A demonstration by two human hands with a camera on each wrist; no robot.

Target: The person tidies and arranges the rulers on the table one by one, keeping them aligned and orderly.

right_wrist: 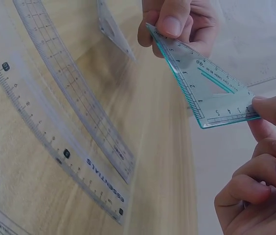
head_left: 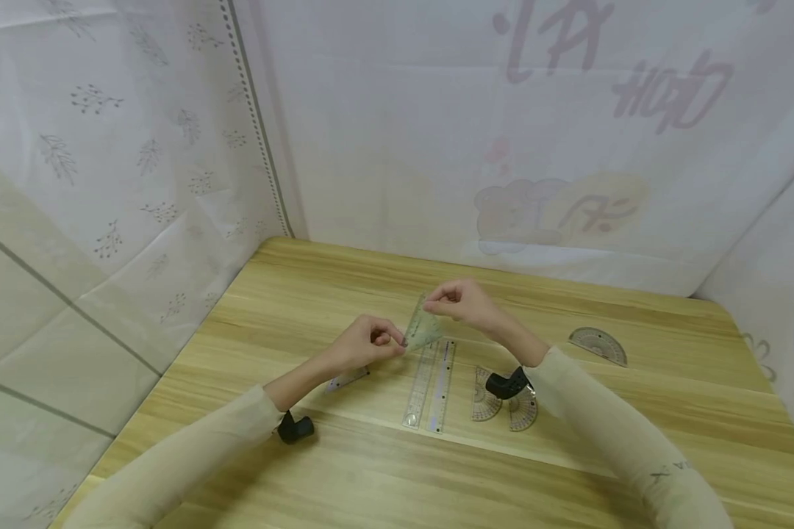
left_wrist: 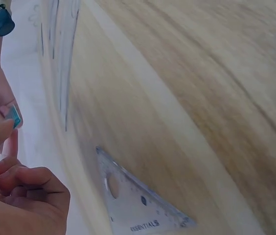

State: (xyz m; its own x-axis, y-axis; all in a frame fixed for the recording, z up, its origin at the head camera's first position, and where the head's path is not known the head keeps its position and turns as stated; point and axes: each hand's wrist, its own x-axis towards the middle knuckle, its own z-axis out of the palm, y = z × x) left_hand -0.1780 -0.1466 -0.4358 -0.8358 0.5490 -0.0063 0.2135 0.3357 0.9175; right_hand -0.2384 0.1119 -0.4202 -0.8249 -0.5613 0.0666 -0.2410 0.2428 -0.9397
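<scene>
Between my two hands, a clear green-tinted set square [head_left: 423,330] is held up over the table. My left hand [head_left: 369,342] pinches one pointed corner between thumb and finger. Another corner is pinched by my right hand [head_left: 465,303], its remaining fingers loosely curled. In the right wrist view the set square [right_wrist: 206,81] shows its printed scales and a small triangular cutout. A second clear set square [left_wrist: 140,208], marked ESSENTIALS, lies on the table below my left hand; in the head view my left forearm partly hides it.
Two clear straight rulers, one on the left [head_left: 418,393] and one on the right [head_left: 442,389], lie side by side on the wooden table [head_left: 344,470]. Two protractors rest under my right wrist, and another protractor [head_left: 598,344] lies farther right. White cloth [head_left: 384,147] hangs behind the table.
</scene>
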